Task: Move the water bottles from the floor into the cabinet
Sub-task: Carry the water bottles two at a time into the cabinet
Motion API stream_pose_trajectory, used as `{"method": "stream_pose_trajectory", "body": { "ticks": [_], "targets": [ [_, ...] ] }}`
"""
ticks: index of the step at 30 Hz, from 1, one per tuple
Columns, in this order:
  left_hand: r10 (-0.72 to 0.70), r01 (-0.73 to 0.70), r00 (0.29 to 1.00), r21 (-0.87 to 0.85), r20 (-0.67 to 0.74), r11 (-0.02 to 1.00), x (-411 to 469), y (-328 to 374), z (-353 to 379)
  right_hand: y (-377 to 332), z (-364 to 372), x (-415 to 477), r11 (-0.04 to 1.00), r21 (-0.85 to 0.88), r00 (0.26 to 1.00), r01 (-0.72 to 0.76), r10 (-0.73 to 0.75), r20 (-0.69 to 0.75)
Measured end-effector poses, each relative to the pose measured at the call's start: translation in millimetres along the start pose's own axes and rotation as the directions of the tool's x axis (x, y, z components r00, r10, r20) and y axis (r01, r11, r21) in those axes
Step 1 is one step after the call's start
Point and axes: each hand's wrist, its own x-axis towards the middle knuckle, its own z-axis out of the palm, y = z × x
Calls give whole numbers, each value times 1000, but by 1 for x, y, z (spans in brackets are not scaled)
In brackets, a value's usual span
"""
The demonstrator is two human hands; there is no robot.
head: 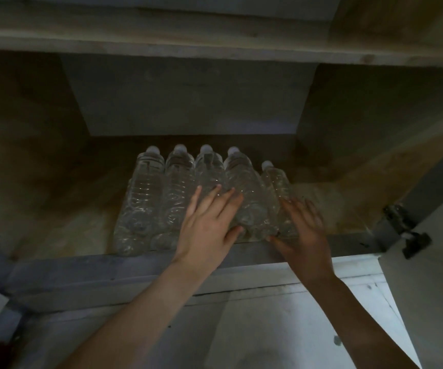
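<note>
Several clear water bottles (146, 198) with white caps lie on their sides in a row on the wooden cabinet shelf (63, 222), caps pointing to the back. They seem stacked in two layers. My left hand (209, 222) rests flat with spread fingers on a bottle (244, 198) in the right part of the row, thumb at its base. My right hand (303, 230) touches the base of the rightmost, lower bottle (276, 182), fingers apart. Neither hand wraps around a bottle.
The cabinet is dim, with an upper shelf board (215, 49) overhead and side walls left and right. An open door with a metal hinge (401, 227) stands at the right. Bare shelf shows on both sides of the bottles. The white cabinet front (241, 315) lies below.
</note>
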Motion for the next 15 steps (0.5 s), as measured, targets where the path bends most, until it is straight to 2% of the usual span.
{"method": "stream_pose_trajectory", "body": {
  "ticks": [5,15],
  "targets": [
    [4,-4,1000,6,19,1000,2,-1,5,12,5,4,996,63,994,-66,60,94],
    [45,-44,999,-34,21,998,-14,-4,-11,-27,-1,-6,995,-83,996,47,-40,86]
  ]
}}
